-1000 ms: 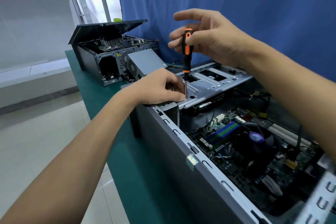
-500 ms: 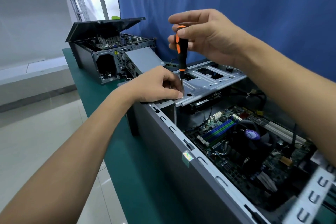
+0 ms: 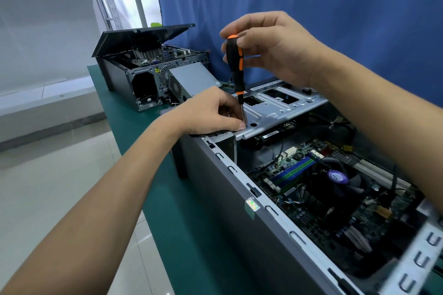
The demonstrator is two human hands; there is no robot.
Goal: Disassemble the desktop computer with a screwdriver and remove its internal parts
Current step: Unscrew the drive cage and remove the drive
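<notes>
On the far left of the green table mat, a second dark desktop case stands with its lid propped up, a grey metal power supply box just beside it. Your left hand rests on the near-left corner of the silver perforated drive bracket, fingers curled about the lower shaft of the black-and-orange screwdriver. The tool stands almost upright, tip down on the bracket. Your right hand, higher and rightward, grips the handle. Right again, the open grey computer case holds a green motherboard and a black round cooler fan.

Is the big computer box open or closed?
Open. The computer has no cover on top, so the circuit board and fan inside show.
</notes>
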